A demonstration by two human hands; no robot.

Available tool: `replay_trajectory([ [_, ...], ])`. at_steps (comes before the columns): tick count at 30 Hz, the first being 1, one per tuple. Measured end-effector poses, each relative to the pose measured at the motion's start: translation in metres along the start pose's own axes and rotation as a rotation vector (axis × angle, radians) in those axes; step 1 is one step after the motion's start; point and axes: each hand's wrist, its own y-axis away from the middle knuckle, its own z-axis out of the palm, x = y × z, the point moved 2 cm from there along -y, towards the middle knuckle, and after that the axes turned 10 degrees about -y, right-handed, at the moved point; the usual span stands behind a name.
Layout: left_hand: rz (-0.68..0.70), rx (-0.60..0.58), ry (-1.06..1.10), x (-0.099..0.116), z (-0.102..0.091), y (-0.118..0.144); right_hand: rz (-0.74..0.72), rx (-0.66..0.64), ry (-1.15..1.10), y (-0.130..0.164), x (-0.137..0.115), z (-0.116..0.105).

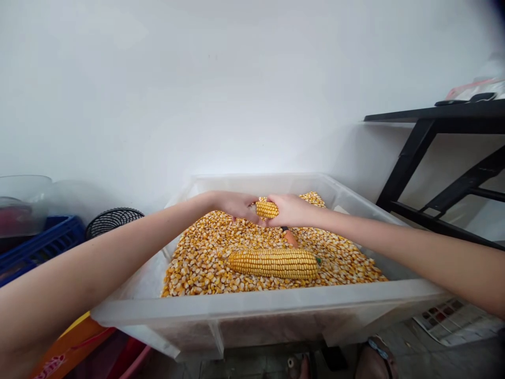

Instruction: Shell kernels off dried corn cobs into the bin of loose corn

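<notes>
Both my hands are closed around a corn cob (267,210), held over the loose kernels near the back of the bin. My left hand (236,205) wraps its left end, and my right hand (292,210) grips it from the right. Yellow kernels show between the hands; the rest of the cob is hidden by fingers. Below them a full ear of corn (274,263) lies sideways on the loose corn kernels (205,263). Just behind that ear, an orange-brown handle (291,239) with a dark end rests on the kernels, its far part hidden.
The kernels fill a translucent plastic bin (252,302) standing against a white wall (252,95). To the right is a black table (445,113). A blue crate (67,234) and a black round basket (112,218) are at left. A sandalled foot (376,358) shows below.
</notes>
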Motion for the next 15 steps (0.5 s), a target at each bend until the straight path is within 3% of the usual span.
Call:
replay_trajectory([
  [3,-0.007,0.008,0.081,-0.003,-0.002,0.003,0.006,-0.045,-0.036,0.0,0.003,-0.004],
  [9,-0.091,0.174,-0.259,-0.004,-0.005,-0.001,-0.005,-0.159,-0.292,0.0,0.008,-0.01],
  [15,-0.098,0.204,-0.28,-0.015,-0.006,-0.001,-0.038,-0.299,-0.594,0.001,0.008,-0.022],
])
